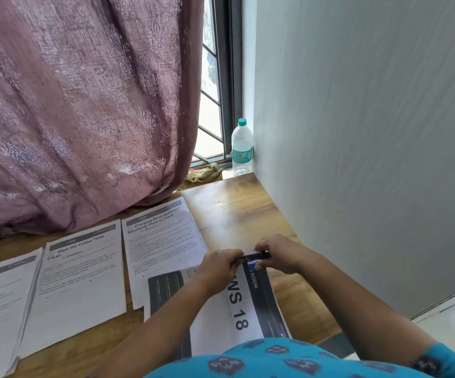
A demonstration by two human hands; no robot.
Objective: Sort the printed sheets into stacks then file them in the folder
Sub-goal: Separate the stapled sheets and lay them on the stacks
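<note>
A wooden table (237, 211) bears three stacks of printed sheets (82, 274) and a dark-banded sheet (237, 301).

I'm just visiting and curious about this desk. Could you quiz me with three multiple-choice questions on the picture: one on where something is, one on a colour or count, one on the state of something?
1. Where does the water bottle stand?
A. On the sill in the corner by the wall
B. On the printed sheets
C. On the floor

2. What colour is the bottle's cap?
A. Red
B. Green
C. White

3. What are the left hand and right hand doing?
A. Resting flat on the table
B. Both gripping a small dark object over the sheet marked 18
C. Pulling the curtain

Answers: 1 A, it stands upright between the window grille and the wall, beyond the wooden table. 2 B, the cap is teal green. 3 B, curled fingers of both hands hold the object's ends; what the object is cannot be told.
</note>
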